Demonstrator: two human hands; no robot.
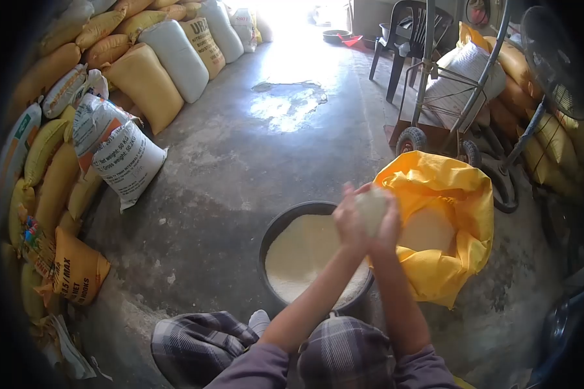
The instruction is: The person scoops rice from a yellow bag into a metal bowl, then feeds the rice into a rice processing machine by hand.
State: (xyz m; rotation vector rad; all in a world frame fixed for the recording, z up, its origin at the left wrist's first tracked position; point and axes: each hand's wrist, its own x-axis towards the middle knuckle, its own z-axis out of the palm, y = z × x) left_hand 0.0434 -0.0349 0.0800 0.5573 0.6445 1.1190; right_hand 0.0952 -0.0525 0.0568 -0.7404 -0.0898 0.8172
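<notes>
Head camera view, starting at the far left: yellow and white sacks are stacked along the wall. Low in that pile, an orange sack point(78, 269) carries dark print, of which "MAX", "NET" and "HOOKS" can be read. Just right of it, a white printed sack point(126, 162) leans on the pile; its lines read "Net weight: 50 KG" and "Gross weight: 50", with the rest too small to make out. Farther back, a tan sack point(203, 44) shows large letters beginning "URA".

The concrete floor point(227, 181) runs up the middle, with a pale powdery patch point(289, 104) well beyond the person. In front of the person's checked trouser knees point(201, 340) stands a dark round basin point(285, 217), partly filled with white meal point(298, 256).

Above the basin's right edge, the left hand point(349, 223) and right hand point(389, 227) are pressed together, and the fingers of both are clamped around a lump of white meal point(372, 206) held between the palms. Touching the basin on the right is an open yellow sack point(448, 188), its mouth rolled down over more white meal.

Behind it are a dark plastic chair point(402, 32) and a wheeled trolley point(435, 97) bearing a white sack point(470, 68). A standing fan point(555, 58) is at the far right, before more yellow sacks.
</notes>
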